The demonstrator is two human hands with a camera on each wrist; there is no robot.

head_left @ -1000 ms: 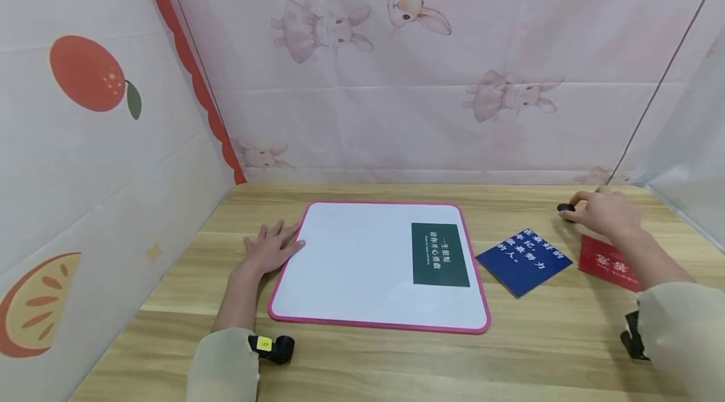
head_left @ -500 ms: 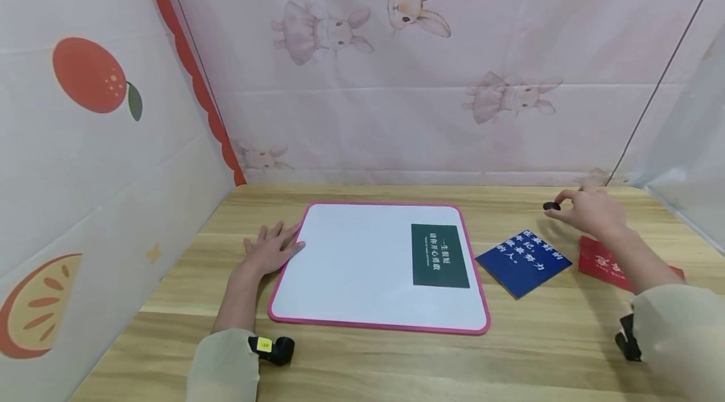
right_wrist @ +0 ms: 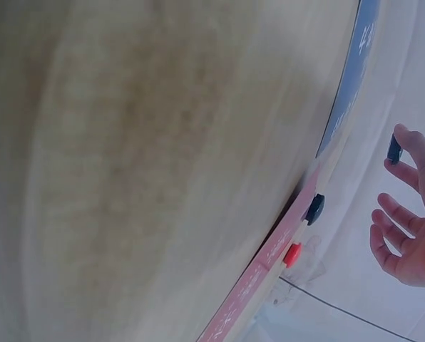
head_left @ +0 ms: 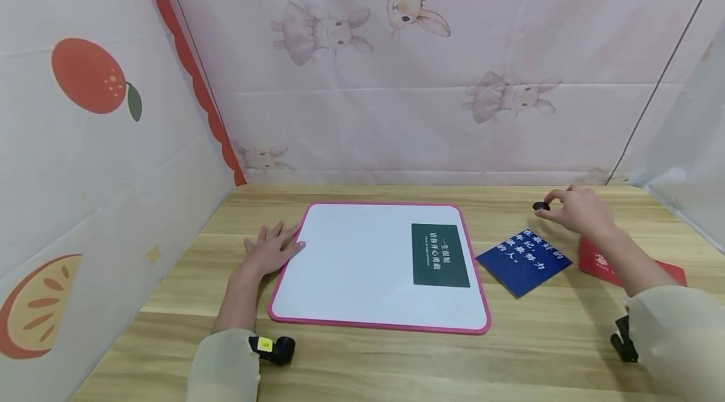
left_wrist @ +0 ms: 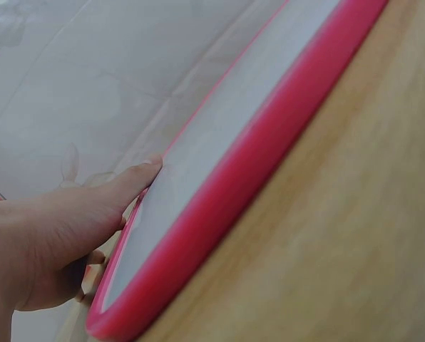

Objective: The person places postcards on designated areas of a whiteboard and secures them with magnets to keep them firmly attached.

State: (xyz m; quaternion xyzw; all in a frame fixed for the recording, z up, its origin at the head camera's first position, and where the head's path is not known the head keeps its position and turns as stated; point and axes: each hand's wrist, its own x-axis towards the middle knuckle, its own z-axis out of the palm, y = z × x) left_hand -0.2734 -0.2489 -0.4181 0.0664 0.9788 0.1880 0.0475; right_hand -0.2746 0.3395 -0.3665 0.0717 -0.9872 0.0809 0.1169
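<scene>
A white magnetic board (head_left: 351,263) with a pink rim lies flat on the wooden table. My left hand (head_left: 267,257) rests at its left edge, fingers spread on the table and thumb (left_wrist: 142,174) laid over the rim. Off to the right, my right hand (head_left: 583,212) pinches a small round black magnet (head_left: 540,206) between thumb and forefinger. In the right wrist view this magnet (right_wrist: 394,151) is held up, clear of the table, with the other fingers loosely bent. A dark green card (head_left: 440,255) lies on the board's right part.
A blue card (head_left: 525,263) lies right of the board, turned cornerwise. Beside it, a red card (head_left: 671,272) is partly hidden under my right forearm. The right wrist view shows another black magnet (right_wrist: 315,209) and a red magnet (right_wrist: 292,254) behind that card.
My right hand has moved left with the black magnet, from behind the red card towards the area behind the blue card. My left hand and the board have stayed put.
</scene>
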